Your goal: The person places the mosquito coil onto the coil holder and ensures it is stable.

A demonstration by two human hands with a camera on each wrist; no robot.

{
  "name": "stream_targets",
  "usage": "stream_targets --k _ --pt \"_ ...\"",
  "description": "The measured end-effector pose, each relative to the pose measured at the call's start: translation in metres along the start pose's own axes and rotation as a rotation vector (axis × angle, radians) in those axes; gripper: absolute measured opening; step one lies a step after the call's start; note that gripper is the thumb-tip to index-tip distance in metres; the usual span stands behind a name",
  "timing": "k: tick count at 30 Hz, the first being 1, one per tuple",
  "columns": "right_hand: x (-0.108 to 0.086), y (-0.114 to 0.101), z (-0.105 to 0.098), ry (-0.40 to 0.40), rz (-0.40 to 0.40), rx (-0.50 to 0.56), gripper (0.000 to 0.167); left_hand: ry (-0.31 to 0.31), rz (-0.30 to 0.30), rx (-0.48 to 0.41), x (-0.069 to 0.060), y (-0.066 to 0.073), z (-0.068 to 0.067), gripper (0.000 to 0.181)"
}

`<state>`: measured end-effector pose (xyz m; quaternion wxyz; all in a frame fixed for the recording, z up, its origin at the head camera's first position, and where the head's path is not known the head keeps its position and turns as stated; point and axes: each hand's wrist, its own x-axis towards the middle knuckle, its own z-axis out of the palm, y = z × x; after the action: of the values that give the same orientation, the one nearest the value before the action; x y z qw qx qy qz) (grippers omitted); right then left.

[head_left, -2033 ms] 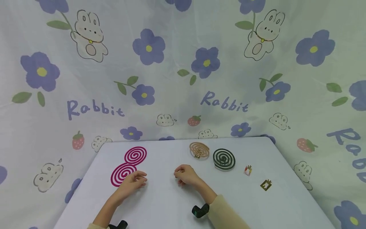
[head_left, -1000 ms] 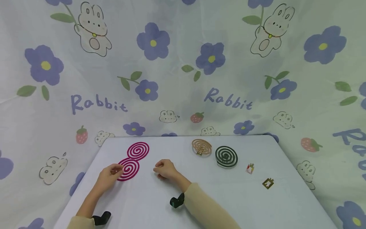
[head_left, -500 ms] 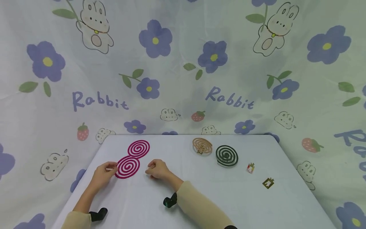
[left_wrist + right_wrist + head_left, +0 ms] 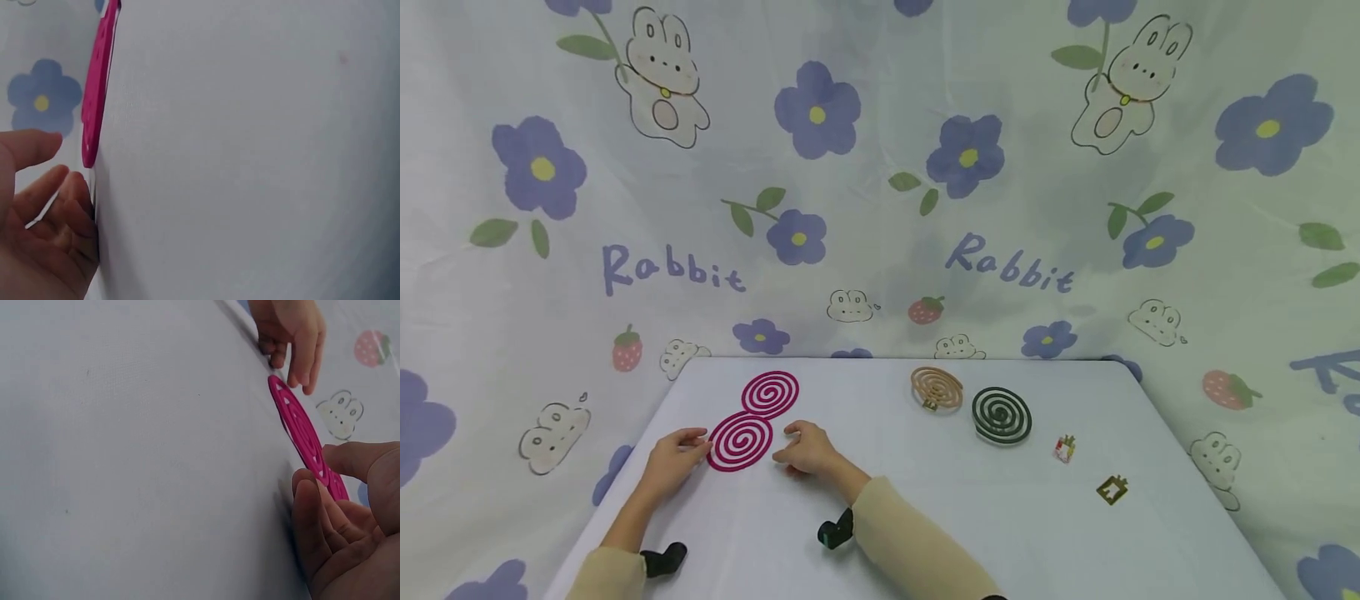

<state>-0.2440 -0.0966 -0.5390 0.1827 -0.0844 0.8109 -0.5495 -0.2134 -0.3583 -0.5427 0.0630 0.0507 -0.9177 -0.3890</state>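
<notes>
One pink coil (image 4: 742, 442) lies on the table (image 4: 925, 492), its twin (image 4: 770, 395) meeting its far edge. The left hand (image 4: 672, 460) is at that coil's left rim and the right hand (image 4: 810, 450) just off its right, both with thumb and fingers parted, though whether the left touches is hard to tell. Well right of it lie a tan coil (image 4: 936, 388), green coil (image 4: 1000, 415), patterned charm (image 4: 1064, 450) and brass charm (image 4: 1103, 491).

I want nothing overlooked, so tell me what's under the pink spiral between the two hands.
White table shows through the gaps in the pink spiral. Whatever is directly beneath its coils is covered and can't be seen.
</notes>
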Motion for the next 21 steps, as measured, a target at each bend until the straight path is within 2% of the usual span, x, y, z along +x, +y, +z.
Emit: stream_targets --k 5,10,14,21 --pt "0.001 -0.001 0.005 0.012 0.022 0.004 0.048 -0.018 0.010 0.064 0.007 -0.003 0.003 0.045" --pt "0.004 -0.002 0.009 0.037 0.002 -0.009 0.047 -0.063 0.003 0.097 0.013 -0.004 0.002 0.055" --pt "0.006 0.000 0.014 0.050 -0.004 -0.020 0.048 -0.086 -0.029 0.104 0.012 -0.003 0.000 0.059" --pt "0.008 0.001 0.018 0.062 0.025 -0.078 0.054 -0.088 -0.040 0.092 0.010 -0.002 0.005 0.060"
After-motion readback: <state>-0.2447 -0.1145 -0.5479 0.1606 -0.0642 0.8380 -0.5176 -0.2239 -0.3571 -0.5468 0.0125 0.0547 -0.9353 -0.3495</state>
